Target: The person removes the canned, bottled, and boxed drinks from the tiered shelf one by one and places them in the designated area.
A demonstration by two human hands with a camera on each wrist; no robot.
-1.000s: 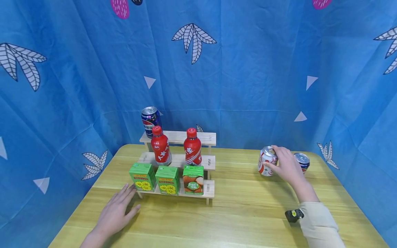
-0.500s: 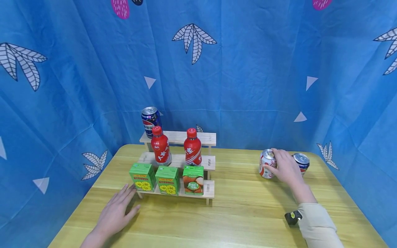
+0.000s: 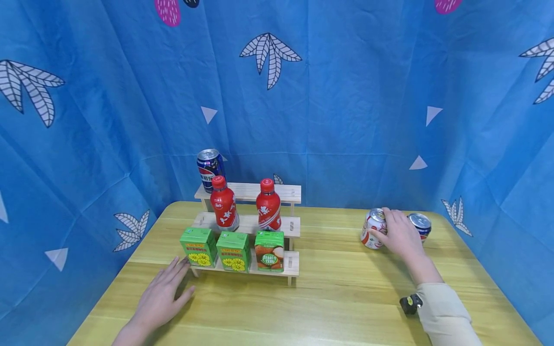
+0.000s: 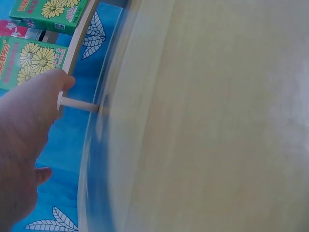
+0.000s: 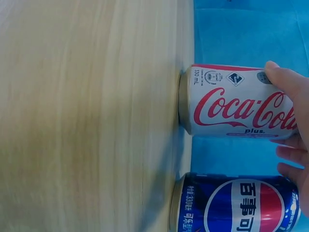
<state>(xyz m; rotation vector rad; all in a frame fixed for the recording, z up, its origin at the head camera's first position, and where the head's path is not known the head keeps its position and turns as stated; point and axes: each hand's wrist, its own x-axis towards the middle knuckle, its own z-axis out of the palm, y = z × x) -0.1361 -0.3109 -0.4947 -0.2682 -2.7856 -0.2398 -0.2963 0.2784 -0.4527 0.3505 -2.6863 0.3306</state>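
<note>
At the table's right side, my right hand grips a white-and-red Coca-Cola can near its top. In the right wrist view the thumb lies on one side of the Coca-Cola can, fingers on the other, and its base is right at the tabletop. A blue Pepsi can stands just to the right of it, partly behind the hand. My left hand rests with extended fingers by the front left corner of a three-tier wooden rack. In the left wrist view, the left hand overlaps the rack's end.
Green drink cartons, several in a row, fill the rack's lowest tier. Two red bottles stand on the middle tier, and another Pepsi can is at the left of the top tier. Blue curtain encloses the table's back and sides.
My right hand and the Coca-Cola can have shifted slightly toward me over the second, staying near the same place since half a second ago. The left hand has not moved.
</note>
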